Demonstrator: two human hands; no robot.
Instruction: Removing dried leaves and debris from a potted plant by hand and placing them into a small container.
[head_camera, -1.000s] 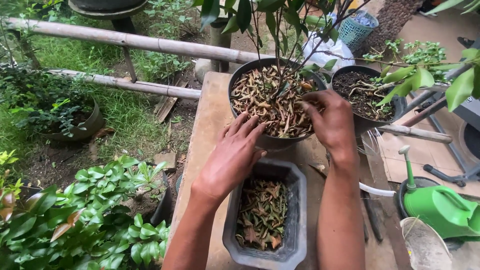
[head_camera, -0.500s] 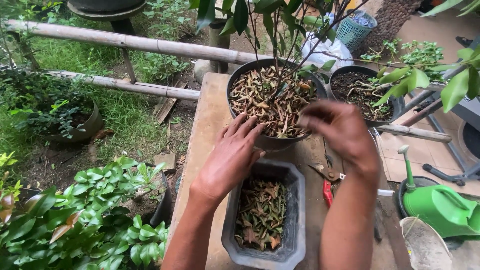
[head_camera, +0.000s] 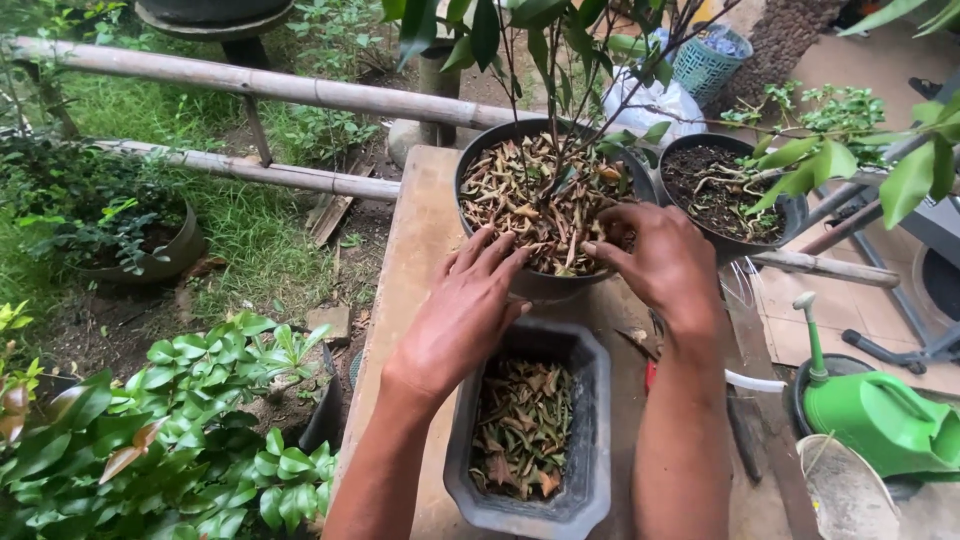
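Head view: the round black pot (head_camera: 520, 285) stands upright at the far end of the wooden table (head_camera: 410, 260), its opening facing up. Thin dark stems (head_camera: 560, 110) rise from its middle, roughly vertical, carrying green leaves at the top. Dry, curled brown leaves (head_camera: 515, 195) cover the soil surface from rim to rim.

Left hand (head_camera: 465, 315): open, fingers extended and spread, fingertips resting against the near rim of the pot. It grips nothing.

Right hand (head_camera: 665, 262): fingers curled inward over the near right part of the pot, fingertips pinched among the dry leaves. Whether a leaf is actually held cannot be told.

Rectangular grey planter (head_camera: 595, 400): just in front of the pot, between the two forearms, long axis running from the person toward the pot. It holds a layer of the same dry leaves.

Second black pot (head_camera: 795, 215): just right of the first, filled with dark soil. Green watering can (head_camera: 880, 420): lower right, off the table.
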